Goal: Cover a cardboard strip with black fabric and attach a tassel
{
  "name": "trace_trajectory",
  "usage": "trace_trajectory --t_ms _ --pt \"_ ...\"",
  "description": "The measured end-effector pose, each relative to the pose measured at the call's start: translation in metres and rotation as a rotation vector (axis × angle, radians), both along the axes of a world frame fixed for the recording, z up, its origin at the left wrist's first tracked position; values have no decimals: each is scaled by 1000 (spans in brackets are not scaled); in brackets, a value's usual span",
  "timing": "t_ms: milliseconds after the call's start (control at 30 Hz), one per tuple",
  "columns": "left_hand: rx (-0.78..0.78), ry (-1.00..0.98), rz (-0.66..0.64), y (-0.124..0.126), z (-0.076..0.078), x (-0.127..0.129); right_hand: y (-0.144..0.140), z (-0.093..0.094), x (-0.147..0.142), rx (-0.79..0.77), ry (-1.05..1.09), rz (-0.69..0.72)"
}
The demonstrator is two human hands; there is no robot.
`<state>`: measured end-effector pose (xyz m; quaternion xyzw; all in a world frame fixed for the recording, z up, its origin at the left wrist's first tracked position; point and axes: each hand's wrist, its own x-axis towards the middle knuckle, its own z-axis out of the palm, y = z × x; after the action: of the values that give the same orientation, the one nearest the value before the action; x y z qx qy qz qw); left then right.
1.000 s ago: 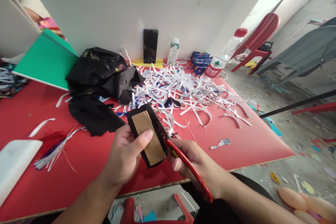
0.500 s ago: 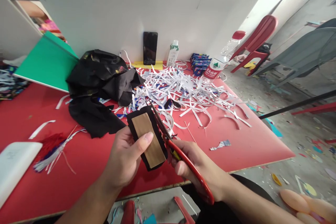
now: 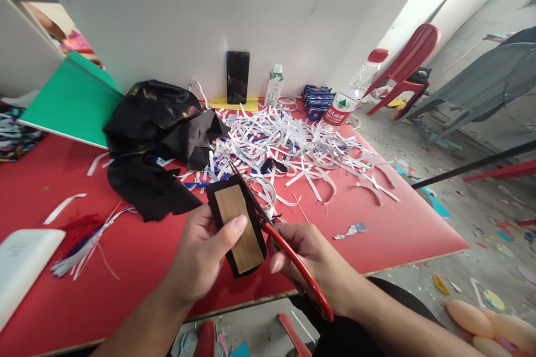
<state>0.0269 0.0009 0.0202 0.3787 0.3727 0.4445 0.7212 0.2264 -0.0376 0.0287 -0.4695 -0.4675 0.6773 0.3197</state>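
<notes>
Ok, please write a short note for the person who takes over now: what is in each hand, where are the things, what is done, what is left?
Left hand: holds the black fabric piece with a brown card on it, thumb pressed on the card.
Right hand: grips the red scissors, blades along the piece's right edge.
Both are above the red table. Behind: black cloth and a heap of white strips.
Done: fabric borders look narrow around the card.
Left: the right edge is under the blades; whether other edges need cutting, I cannot tell.

Left hand pinches (thumb flat); right hand clenched.
</notes>
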Motion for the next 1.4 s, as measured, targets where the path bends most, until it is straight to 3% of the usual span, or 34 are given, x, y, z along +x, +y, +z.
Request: trace_trajectory --t_ms 167,367,700,1133,1233,1400 --pt "1 -33 1 -1 0 0 0 2 4 125 68 37" --pt "28 -38 15 0 -2 1 1 4 6 70 37 141" --pt "37 1 16 0 -8 0 0 -1 4 142 37 48" --pt "0 48 26 -1 -5 0 0 -6 2 2 -43 -93" --pt "-15 14 127 2 -2 5 2 -6 6 106 1 -100" --pt "58 -67 273 8 1 11 3 1 12 168 -134 48"
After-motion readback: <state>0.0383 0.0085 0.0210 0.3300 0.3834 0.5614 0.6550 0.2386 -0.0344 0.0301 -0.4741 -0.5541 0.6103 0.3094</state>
